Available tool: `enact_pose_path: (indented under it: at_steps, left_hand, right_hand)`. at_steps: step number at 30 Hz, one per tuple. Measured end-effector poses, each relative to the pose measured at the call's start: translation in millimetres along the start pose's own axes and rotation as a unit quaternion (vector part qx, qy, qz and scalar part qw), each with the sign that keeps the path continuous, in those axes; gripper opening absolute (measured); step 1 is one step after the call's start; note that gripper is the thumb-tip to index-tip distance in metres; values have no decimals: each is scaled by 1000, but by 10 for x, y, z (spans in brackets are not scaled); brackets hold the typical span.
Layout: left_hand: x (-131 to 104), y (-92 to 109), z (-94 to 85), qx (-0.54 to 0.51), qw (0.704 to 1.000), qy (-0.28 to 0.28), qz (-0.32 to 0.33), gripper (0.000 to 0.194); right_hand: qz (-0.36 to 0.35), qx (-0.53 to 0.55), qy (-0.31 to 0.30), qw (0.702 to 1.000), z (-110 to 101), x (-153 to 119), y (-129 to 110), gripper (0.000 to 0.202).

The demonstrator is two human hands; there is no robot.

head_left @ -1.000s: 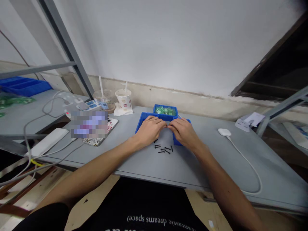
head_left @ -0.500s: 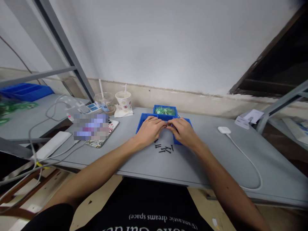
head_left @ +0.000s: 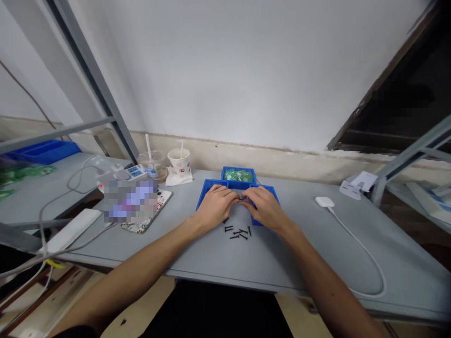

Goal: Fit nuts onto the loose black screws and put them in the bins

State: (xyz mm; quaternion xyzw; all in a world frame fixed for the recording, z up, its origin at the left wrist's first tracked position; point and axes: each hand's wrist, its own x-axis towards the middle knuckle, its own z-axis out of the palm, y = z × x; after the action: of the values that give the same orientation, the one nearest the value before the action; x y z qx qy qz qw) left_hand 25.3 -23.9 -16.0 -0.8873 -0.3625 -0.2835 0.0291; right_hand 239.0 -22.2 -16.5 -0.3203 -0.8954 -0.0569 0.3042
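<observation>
My left hand and my right hand rest side by side on the grey table, fingertips meeting around something small that the fingers hide. Under and behind the hands sit three blue bins: one on the left, one on the right, and a rear one filled with green packets. Several black screws lie loose on the table just in front of my wrists.
A paper cup with a straw and a clear plastic cup stand at the back left beside a power strip. A white puck with its cable lies to the right. Grey shelf frames rise on both sides.
The view has tilted, so everything sits lower in the picture. My hands stay together at the same spot over the bins; the screws have not moved.
</observation>
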Motion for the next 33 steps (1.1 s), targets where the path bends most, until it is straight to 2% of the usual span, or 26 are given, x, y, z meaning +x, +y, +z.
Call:
enact_pose_path:
  at_steps: [4, 10, 14, 20, 28, 33]
  left_hand:
    - [1, -8, -9, -1, 1000, -1, 4, 24]
    - [-7, -20, 26, 2, 1000, 3, 2, 24]
    - [-5, -29, 25, -5, 1000, 2, 6, 25]
    - [-7, -12, -6, -1, 1000, 12, 19, 23]
    - [4, -3, -14, 1, 1000, 16, 20, 27]
    - [8, 26, -28, -21, 998, -14, 53, 27]
  right_hand:
    - [0, -6, -12, 1000, 22, 5, -1, 26]
    - [11, 9, -20, 1000, 6, 10, -16, 19]
    - [11, -1, -24, 1000, 9, 17, -22, 29]
    - [17, 15, -8, 1000, 7, 4, -5, 18]
    - [3, -20, -32, 999, 29, 9, 20, 28]
    - [36, -4, 16, 999, -68, 6, 51, 25]
